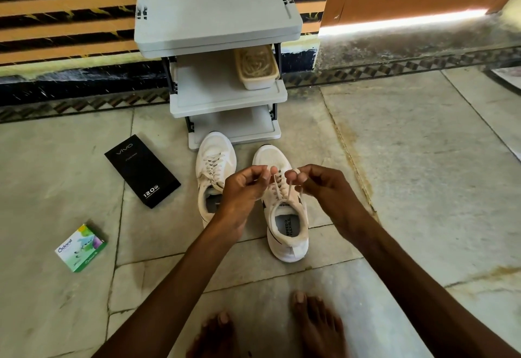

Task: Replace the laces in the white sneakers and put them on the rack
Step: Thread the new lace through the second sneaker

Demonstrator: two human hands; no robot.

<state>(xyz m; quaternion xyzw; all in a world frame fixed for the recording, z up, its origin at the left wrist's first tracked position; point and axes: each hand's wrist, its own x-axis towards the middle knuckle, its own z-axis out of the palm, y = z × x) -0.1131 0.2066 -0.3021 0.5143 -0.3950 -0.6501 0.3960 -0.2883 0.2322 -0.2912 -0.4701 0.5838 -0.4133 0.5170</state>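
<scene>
White lace ends [290, 190] rise from the nearer sneaker [287, 233] on the floor [394, 160]. The left hand [245, 185] pinches one and the right hand [327, 188] the other, just above its tongue. The laced farther sneaker [215, 160] stands beside it, toe at the rack [225, 95].

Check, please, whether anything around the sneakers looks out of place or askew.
A flat black cardboard box and a small green-and-white carton lie askew on the grey tiled floor, left of the white sneakers; they seem unrelated to lacing.
</scene>
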